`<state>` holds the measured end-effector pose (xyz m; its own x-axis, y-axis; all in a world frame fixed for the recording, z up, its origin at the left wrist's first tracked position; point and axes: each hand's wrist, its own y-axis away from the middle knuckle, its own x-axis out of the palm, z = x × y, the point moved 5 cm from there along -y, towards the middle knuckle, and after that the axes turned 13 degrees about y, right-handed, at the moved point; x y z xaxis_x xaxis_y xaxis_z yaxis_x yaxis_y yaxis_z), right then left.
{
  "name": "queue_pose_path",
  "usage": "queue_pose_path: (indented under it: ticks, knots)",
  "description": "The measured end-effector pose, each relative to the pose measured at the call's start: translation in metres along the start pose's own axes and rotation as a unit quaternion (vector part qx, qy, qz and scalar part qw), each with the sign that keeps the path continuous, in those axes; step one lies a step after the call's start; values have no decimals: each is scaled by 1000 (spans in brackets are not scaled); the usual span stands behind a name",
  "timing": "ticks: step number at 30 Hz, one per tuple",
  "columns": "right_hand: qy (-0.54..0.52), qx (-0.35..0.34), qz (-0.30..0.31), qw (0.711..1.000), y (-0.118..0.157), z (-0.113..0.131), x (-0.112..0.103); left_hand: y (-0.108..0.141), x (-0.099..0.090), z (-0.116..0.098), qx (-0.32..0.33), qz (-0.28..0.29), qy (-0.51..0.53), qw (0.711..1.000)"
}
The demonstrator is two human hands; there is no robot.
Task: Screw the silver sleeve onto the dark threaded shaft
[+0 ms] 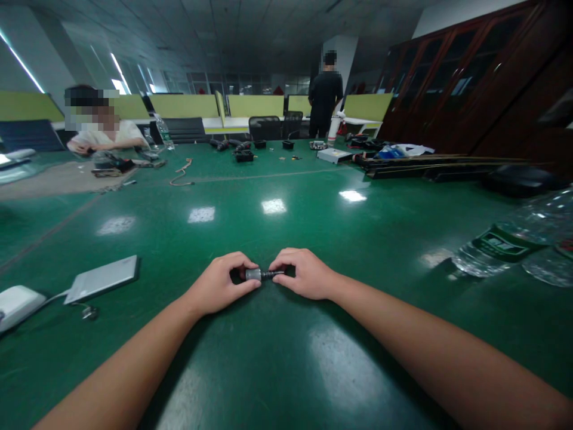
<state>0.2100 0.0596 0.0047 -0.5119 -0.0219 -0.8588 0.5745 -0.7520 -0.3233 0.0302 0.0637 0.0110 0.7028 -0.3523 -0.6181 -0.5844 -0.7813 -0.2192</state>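
Green tabletop [233, 233] fills most of the frame, running back to lime partitions [255, 106] across the upper part, with a dark wooden cabinet [430, 77] at the upper right. One person in dark clothes [326, 98] stands at the upper middle; another person in a pale top [128, 134] sits at the upper left, hands on something on the table.

Just below the centre of the frame, a short grey cylinder [253, 275] and a thin dark ridged rod [267, 275] lie in line, the rod reaching rightward from the cylinder's end. The left hand [222, 279] has thumb and fingertips closed around the cylinder, parted only by its thickness. The right hand [305, 275] pinches the rod towards its outer end, thumb and forefinger nearly together; its other fingers are curled and partly hidden.

This looks like a two-handed holding or adjusting step; whether the parts are fixed together cannot be told. Any move from this grip would seem to call for a steady left hold and for the rod kept straight with the cylinder.

At the left lies a flat silver device [102, 279]; at the right, a clear bottle [501, 245], both well apart from the hands.
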Motion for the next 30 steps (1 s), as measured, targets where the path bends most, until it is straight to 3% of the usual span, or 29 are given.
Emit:
queue_pose_path:
  ticks: [30]
  knots:
    - [4,35,-24,999,0,-13,-4,3,-4,-1,-4,-16,-22,1000]
